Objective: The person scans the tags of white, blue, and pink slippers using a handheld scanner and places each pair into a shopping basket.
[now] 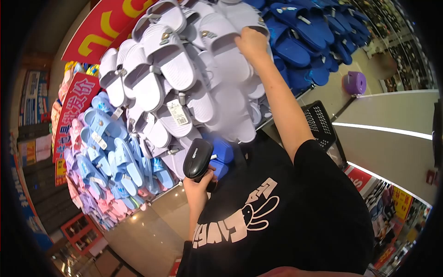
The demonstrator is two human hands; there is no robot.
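My left hand point(198, 187) is wrapped round the grip of a black handheld barcode scanner point(197, 159), whose rounded head points up toward the rack. Farther up, my right hand point(253, 44) is closed on the strap of a pale lavender slipper point(221, 39); the fingertips are hidden inside it. Many similar lavender slippers point(173, 64) hang about it, some with charms on the straps. A white price tag point(176, 112) with a barcode hangs from one slipper. Beside the scanner, close to my shirt, is a bright blue slipper point(221, 152), partly covered. Some slippers below my right hand are blurred.
Dark blue slippers point(295, 34) fill the rack at upper right; light blue ones point(104, 131) and pink ones hang at left. Red signs point(76, 111) stand behind. A black basket point(319, 124) is near my right arm, with a purple container point(354, 83) beyond it.
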